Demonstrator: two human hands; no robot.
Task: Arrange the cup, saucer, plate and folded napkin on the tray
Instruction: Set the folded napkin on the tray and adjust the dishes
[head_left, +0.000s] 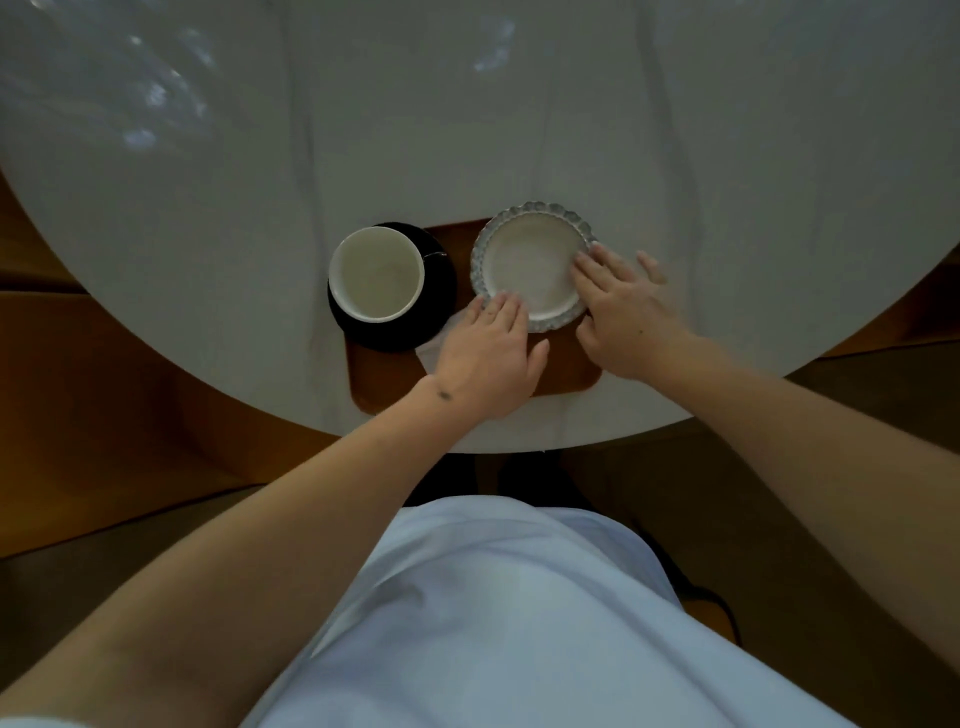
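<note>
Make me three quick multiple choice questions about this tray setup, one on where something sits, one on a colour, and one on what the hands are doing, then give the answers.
1. Where does the cup stand?
A. on the dark saucer
B. on the scalloped plate
C. on the bare tablecloth

2. What colour is the saucer?
A. white
B. black
C. red

3. What are the two hands doing?
A. lifting the cup
B. resting in the lap
C. touching the plate with straight fingers

Answers:
1 A, the saucer's rim shows around the cup.
2 B, it looks black against the brown tray.
3 C, the left hand and right hand lie at the plate's near rim.
</note>
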